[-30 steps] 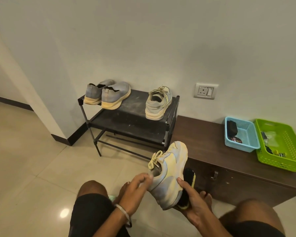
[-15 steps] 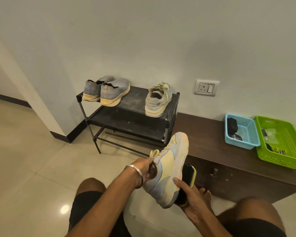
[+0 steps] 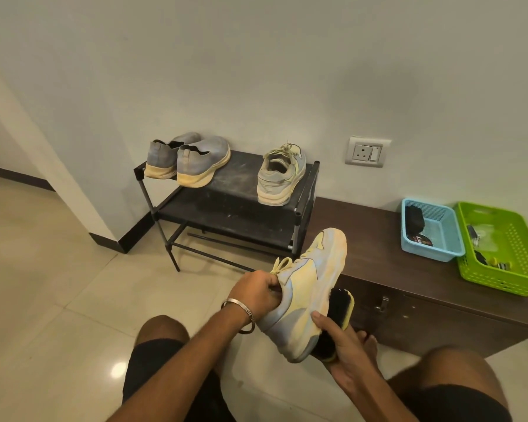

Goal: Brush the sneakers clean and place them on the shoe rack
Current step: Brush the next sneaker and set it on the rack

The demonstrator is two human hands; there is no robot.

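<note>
the left hand (image 3: 258, 295) grips the pale sneaker (image 3: 307, 295) by its collar above the knees, while the right hand (image 3: 343, 345) clasps a black brush (image 3: 337, 319) against its sole, near the shoe rack (image 3: 226, 208).

no legible text, label in blue basket (image 3: 432, 229) too blurred

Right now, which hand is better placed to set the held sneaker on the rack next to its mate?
Left. The left hand grips the sneaker at its collar, on the shoe rack side. The right hand is holding the brush against the sole, so it's probably less free.
</note>
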